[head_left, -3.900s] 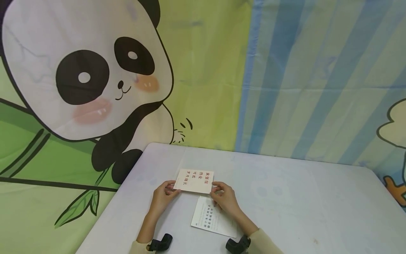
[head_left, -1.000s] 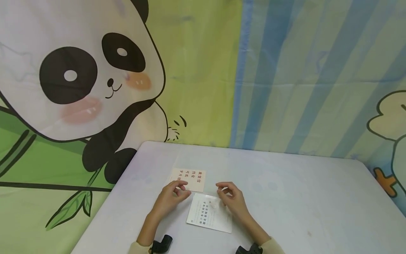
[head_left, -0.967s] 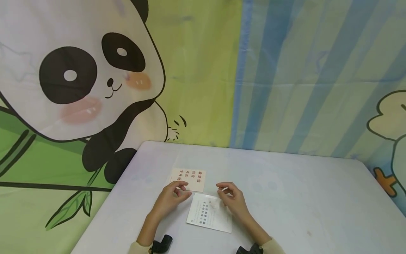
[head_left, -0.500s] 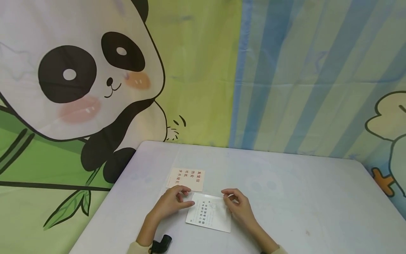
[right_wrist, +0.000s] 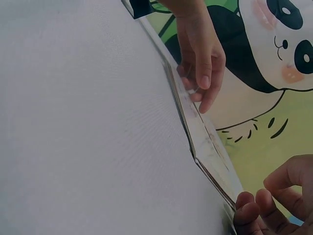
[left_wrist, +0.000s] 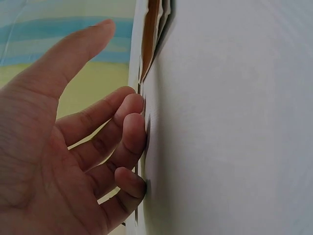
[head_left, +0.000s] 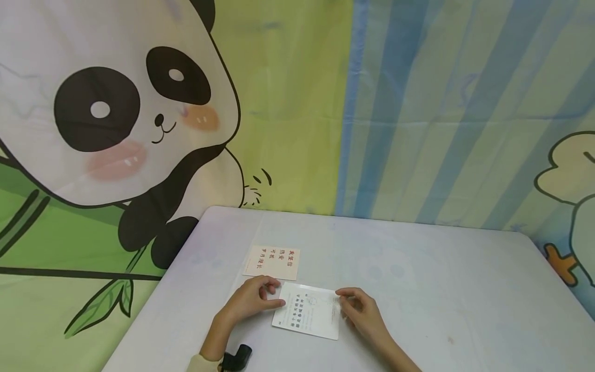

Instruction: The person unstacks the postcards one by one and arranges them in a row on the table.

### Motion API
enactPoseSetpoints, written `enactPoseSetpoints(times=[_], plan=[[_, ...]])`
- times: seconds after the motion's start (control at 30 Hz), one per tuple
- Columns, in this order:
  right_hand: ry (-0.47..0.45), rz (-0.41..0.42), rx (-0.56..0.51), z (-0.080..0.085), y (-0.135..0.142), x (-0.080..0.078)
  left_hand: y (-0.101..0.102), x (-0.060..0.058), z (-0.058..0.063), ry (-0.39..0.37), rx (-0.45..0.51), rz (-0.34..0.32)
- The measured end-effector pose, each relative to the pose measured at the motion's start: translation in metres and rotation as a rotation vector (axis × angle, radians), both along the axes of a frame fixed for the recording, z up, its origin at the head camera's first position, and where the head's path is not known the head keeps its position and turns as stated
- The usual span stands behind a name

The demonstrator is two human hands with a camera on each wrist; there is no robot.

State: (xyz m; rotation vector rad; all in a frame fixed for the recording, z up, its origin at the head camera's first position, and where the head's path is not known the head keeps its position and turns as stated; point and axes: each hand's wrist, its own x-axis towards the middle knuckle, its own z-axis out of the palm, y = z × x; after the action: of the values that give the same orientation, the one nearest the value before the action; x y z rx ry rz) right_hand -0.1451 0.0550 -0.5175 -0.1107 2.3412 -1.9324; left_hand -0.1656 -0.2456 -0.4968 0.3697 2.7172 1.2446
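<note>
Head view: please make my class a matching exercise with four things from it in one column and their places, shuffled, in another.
Things
1. Red-lettered card
2. Dark-lettered white item
3. Left hand
4. Right hand

Places
A. By the white item's far right corner
B. Between the two hands
C. Farthest back of the four on the table
D. By the white item's left edge

Right pairs: 1-C, 2-B, 3-D, 4-A

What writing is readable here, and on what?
"我坚信 热爱 可抵 岁月漫长": red, on the cream rectangular paper card.
"每个冬天的句点 都是春暖花开", apparently: dark, on the white rectangular paper card.
Smaller print on both: unreadable.
</note>
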Motion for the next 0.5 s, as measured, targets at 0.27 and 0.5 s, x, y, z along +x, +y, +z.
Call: enactPoseSetpoints(times=[0.27, 0.5], plan=[[-0.069, 0.088, -0.028, 0.000, 0.012, 0.006, 0.000, -0.001, -0.002, 0.007, -0.005, -0.014], [-0.122, 0.176, -0.039, 0.004, 0.016, 0.008, -0.002, -0.002, -0.004, 0.011, 0.020, -0.030]])
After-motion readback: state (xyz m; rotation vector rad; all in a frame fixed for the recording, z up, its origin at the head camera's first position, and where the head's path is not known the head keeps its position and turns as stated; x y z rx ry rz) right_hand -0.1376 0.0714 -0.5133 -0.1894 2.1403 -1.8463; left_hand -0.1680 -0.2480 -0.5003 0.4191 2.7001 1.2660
